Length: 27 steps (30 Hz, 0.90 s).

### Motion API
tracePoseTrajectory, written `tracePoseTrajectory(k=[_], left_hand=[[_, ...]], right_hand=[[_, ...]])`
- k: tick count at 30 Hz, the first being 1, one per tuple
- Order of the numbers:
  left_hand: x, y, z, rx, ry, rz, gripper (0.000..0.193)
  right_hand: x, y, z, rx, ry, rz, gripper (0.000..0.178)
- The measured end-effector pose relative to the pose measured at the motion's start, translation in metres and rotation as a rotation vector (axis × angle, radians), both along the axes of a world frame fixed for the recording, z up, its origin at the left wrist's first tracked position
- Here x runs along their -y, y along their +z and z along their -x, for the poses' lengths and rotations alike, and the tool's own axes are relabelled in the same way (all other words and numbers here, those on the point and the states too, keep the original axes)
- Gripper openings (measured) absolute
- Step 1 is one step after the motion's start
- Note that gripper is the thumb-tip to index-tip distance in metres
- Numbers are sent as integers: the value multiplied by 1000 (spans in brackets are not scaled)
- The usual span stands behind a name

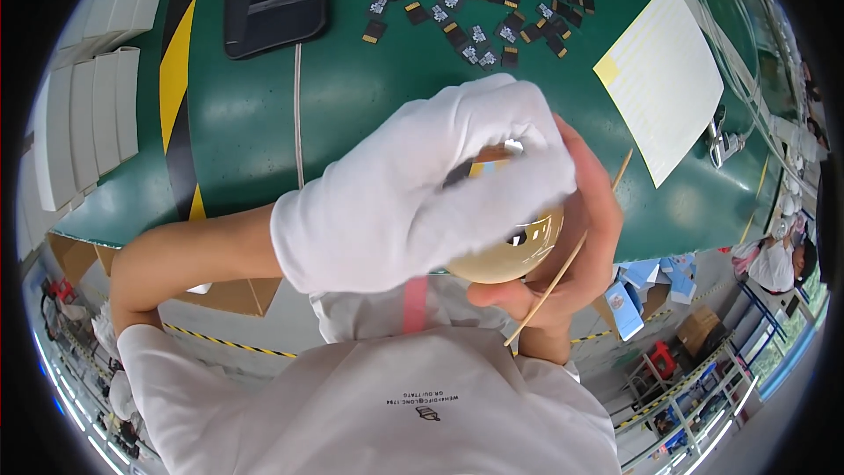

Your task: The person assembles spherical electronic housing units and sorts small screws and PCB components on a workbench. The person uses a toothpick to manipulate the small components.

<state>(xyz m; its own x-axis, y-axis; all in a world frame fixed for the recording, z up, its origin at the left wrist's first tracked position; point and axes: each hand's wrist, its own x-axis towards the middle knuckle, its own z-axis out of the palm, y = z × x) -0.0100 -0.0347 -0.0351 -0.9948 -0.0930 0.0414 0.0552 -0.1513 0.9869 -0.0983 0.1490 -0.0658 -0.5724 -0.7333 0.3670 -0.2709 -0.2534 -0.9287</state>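
Observation:
My left hand (422, 176), in a white glove, curls over the top of a glossy gold, rounded object (501, 262) and holds it. From the other side, my bare right hand (589, 220) cups the same object with its fingers wrapped round it. A thin wooden stick (559, 274) slants across my right hand, lodged among its fingers. Much of the rounded object lies hidden under the glove, so its exact kind cannot be told.
Many small black memory cards (510, 0) lie scattered over the green table (378, 70). A black phone-like device (275, 0) rests at the far left. At right are a lined paper sheet (668, 79) and a metal clip (724, 142). White boxes (97, 114) line the left edge; blue boxes (626, 312) lie below right.

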Motion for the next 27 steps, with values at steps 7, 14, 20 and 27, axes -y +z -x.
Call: tracePoseTrajectory(k=[7,14,20,27], left_hand=[[-9,4,1,72,19,-54,34],[9,-2,2,35,-194,-304,46],[24,-16,7,-104,-318,-194,58],[25,-17,4,-189,-276,-22,62]], right_hand=[[-3,2,4,15,23,-21,117],[-4,8,4,-42,-5,-66,118],[-5,14,5,-77,4,-107,116],[-6,4,5,-76,19,-59,109]])
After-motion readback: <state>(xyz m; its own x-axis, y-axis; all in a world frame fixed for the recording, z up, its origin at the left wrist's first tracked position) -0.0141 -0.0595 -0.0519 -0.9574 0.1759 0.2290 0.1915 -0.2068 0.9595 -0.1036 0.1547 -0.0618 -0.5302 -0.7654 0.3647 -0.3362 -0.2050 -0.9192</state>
